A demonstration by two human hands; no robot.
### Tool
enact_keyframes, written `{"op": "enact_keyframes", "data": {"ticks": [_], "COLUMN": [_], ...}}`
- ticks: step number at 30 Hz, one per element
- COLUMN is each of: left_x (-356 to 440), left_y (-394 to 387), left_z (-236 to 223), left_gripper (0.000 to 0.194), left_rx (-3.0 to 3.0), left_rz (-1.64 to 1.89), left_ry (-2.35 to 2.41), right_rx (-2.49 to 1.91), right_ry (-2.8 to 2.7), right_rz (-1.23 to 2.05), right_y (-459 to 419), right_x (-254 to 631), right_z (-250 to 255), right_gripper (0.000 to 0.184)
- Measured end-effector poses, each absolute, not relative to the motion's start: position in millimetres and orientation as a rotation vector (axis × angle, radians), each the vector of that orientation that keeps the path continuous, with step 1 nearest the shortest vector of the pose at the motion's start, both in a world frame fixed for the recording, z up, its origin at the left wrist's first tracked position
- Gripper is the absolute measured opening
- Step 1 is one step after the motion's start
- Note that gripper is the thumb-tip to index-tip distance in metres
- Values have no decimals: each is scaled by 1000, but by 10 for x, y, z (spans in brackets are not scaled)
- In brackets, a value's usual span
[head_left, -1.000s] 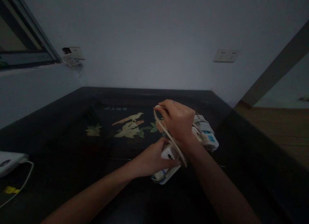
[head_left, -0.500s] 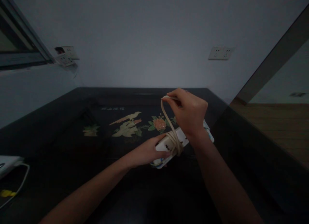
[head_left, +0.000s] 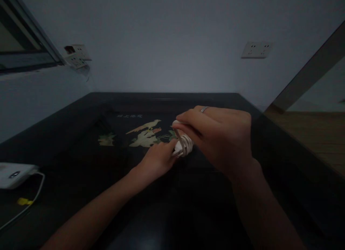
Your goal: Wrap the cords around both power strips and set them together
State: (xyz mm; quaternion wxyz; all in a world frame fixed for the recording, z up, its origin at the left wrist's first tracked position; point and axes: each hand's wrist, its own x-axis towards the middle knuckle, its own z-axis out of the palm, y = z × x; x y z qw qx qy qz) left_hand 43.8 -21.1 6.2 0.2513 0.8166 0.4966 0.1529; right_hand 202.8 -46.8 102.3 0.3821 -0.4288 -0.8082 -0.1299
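A white power strip (head_left: pixel 180 146) lies near the middle of a black table (head_left: pixel 81 142), mostly hidden behind my hands. Its beige cord (head_left: pixel 181 142) is wound around it in several turns. My left hand (head_left: pixel 157 158) grips the strip's near end, fingers closed on it. Above and in front of the strip, my right hand (head_left: pixel 218 135) pinches the free length of cord between thumb and fingers. A ring shows on one right-hand finger.
The tabletop carries an inlaid picture of a bird and flowers (head_left: pixel 144 133). A white device (head_left: pixel 13 174) with a white cable (head_left: pixel 29 203) and a yellow tag sits at the left edge. Wall sockets (head_left: pixel 256 49) are on the back wall, and more sockets (head_left: pixel 77 56) are by the window.
My right hand lifted the cord up over the strip, then came down toward me, drawing the loop tight. The strip now looks shorter and more hidden behind my hands.
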Motion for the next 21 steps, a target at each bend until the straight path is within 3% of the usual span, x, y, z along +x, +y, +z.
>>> {"op": "enact_keyframes", "data": {"ticks": [7,21], "left_x": [465,57], "left_y": [-369,-382], "left_z": [275,706], "left_gripper": [48,37], "left_rx": [2581,2479], "left_rz": [131,310], "left_ry": [1338,855], "right_rx": [-1206,-1149], "right_ry": [-1882,-1892], "right_rz": [-234,291], "right_y": [-164,82], "right_x": [2386,2722], "right_z": [1052,997], "right_gripper": [14,19]}}
